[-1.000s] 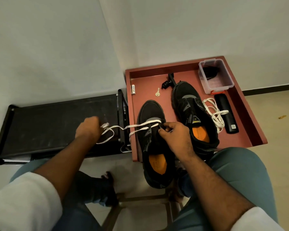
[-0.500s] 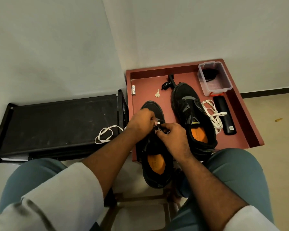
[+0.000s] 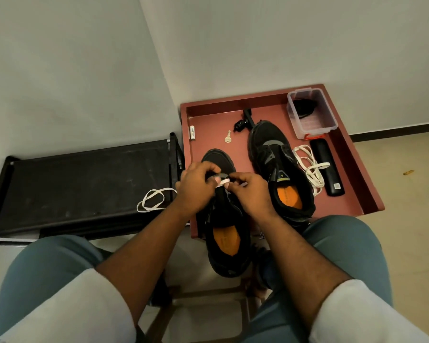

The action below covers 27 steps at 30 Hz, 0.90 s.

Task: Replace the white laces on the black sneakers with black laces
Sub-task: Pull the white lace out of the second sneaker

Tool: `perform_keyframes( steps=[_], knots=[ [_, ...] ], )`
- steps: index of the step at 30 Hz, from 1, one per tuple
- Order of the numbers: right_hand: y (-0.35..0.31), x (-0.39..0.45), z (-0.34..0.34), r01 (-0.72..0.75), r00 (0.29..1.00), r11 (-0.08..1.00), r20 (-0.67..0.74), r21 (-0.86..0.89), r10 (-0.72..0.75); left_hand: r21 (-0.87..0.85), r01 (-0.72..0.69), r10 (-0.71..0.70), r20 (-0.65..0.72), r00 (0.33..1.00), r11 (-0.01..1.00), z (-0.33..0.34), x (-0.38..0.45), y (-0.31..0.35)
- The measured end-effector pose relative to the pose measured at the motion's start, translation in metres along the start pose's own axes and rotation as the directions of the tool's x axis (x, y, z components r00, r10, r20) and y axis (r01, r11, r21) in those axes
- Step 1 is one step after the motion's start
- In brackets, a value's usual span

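Note:
Two black sneakers with orange insoles stand on a red tray (image 3: 352, 154). The left sneaker (image 3: 224, 233) overhangs the tray's near edge. My left hand (image 3: 196, 186) and my right hand (image 3: 249, 191) meet over its eyelets, both pinching a short stretch of white lace (image 3: 224, 180). The rest of that lace trails left in a loose loop (image 3: 152, 200) on the black bench. The right sneaker (image 3: 278, 167) has no lace in it. A second white lace (image 3: 310, 169) lies bundled beside it. Something dark, possibly black laces, lies in the clear box (image 3: 311, 116).
A black remote-like bar (image 3: 328, 173), a small key (image 3: 227, 139), a battery (image 3: 192, 132) and a black clamp-like part (image 3: 243, 122) lie on the tray. A black bench (image 3: 72, 184) stands left of the tray. My knees frame a wooden stool frame below.
My left hand came back from the bench, where it had pulled the lace out leftward, and now joins my right hand at the left sneaker's eyelets. The pulled lace lies slack on the bench.

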State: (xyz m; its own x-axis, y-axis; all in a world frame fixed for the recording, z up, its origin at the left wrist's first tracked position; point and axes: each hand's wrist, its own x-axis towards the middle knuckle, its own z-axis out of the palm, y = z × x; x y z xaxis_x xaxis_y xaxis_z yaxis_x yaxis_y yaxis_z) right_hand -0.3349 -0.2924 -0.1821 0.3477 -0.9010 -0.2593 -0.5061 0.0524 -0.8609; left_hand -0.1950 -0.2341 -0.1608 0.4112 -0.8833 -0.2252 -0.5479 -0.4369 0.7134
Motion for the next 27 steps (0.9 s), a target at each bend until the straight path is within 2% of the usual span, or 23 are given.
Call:
perform_keyframes(
  steps=[2,4,6,8,11,13,14,16,19,22,25,27],
  knots=[
    [0.0,0.004,0.001,0.045,0.999,0.998,-0.014,-0.033,-0.045,0.052,-0.045,0.04,0.103,0.994,0.998,0.003,-0.008,-0.015],
    [-0.001,0.008,0.0,0.102,0.994,0.989,-0.017,-0.107,-0.104,0.14,-0.025,-0.006,0.218,0.976,0.99,0.002,-0.01,-0.022],
    [-0.006,0.012,-0.004,0.141,0.989,0.973,-0.012,-0.184,-0.145,0.293,-0.028,-0.049,0.253,0.966,0.956,-0.003,-0.005,-0.02],
    [-0.017,0.016,-0.013,0.161,0.982,0.967,-0.064,-0.199,-0.176,0.406,-0.034,-0.076,0.252,0.965,0.913,-0.008,-0.003,-0.014],
    [-0.049,0.03,-0.046,0.165,0.944,0.984,-0.278,-0.072,-0.178,0.427,-0.021,-0.089,0.237,0.968,0.904,-0.009,-0.003,-0.011],
    [-0.071,0.042,-0.073,0.167,0.885,0.982,-0.452,0.092,-0.109,0.4,0.0,-0.096,0.22,0.971,0.917,-0.007,-0.004,-0.011],
    [-0.076,0.047,-0.081,0.158,0.871,0.975,-0.487,0.158,-0.062,0.384,0.003,-0.092,0.213,0.973,0.923,-0.006,-0.004,-0.012],
    [-0.075,0.051,-0.084,0.113,0.904,0.975,-0.427,0.192,-0.02,0.35,0.008,-0.083,0.201,0.976,0.937,-0.005,-0.005,-0.014],
    [-0.047,0.031,-0.057,0.064,0.973,0.998,-0.221,0.008,-0.06,0.311,0.03,-0.093,0.191,0.977,0.95,-0.005,-0.005,-0.017],
    [-0.016,-0.002,-0.029,0.187,0.97,0.973,-0.133,-0.136,-0.205,0.279,0.047,-0.097,0.169,0.981,0.959,-0.005,-0.003,-0.014],
    [-0.001,-0.007,-0.016,0.305,0.952,0.91,0.065,-0.281,-0.299,0.269,0.056,-0.098,0.146,0.984,0.962,-0.005,-0.003,-0.011],
    [0.001,-0.001,-0.015,0.379,0.926,0.859,0.149,-0.345,-0.348,0.259,0.057,-0.095,0.138,0.986,0.964,-0.005,-0.002,-0.011]
  ],
)
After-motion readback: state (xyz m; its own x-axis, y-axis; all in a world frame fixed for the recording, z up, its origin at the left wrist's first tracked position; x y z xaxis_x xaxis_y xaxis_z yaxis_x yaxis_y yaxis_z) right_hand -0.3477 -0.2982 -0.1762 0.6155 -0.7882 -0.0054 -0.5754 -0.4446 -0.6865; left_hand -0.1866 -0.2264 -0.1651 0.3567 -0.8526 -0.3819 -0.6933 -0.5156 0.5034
